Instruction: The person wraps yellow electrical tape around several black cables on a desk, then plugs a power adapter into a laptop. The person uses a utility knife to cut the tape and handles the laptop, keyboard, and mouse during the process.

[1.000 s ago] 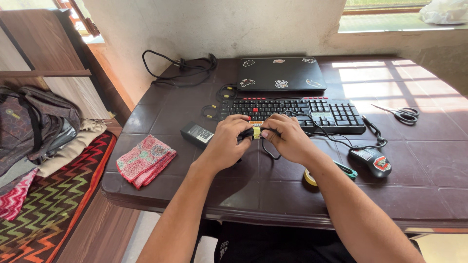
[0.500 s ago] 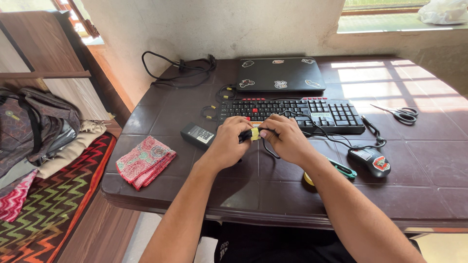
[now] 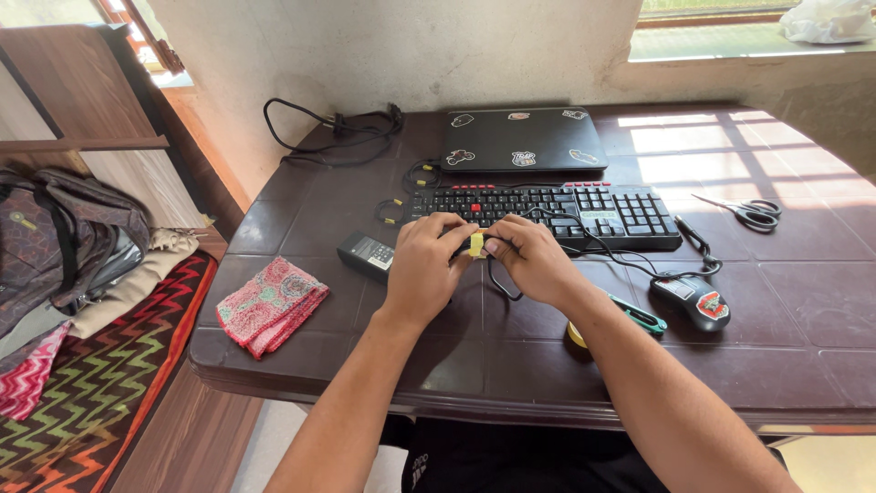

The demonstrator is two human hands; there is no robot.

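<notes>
Bare forearms, no sleeves; black shorts, white marking.

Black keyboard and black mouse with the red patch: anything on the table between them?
In the head view, only black cable loops across the dark tabletop between the black keyboard and the black mouse.

Place: a room in a home.
Signs: dark table (image 3: 803,310) with laptop (image 3: 523,139) and keyboard (image 3: 547,212); backpack (image 3: 64,237) on zigzag bedding (image 3: 82,383); window sill (image 3: 730,41).

White label (image 3: 381,256) tops black power brick (image 3: 366,253)
</notes>
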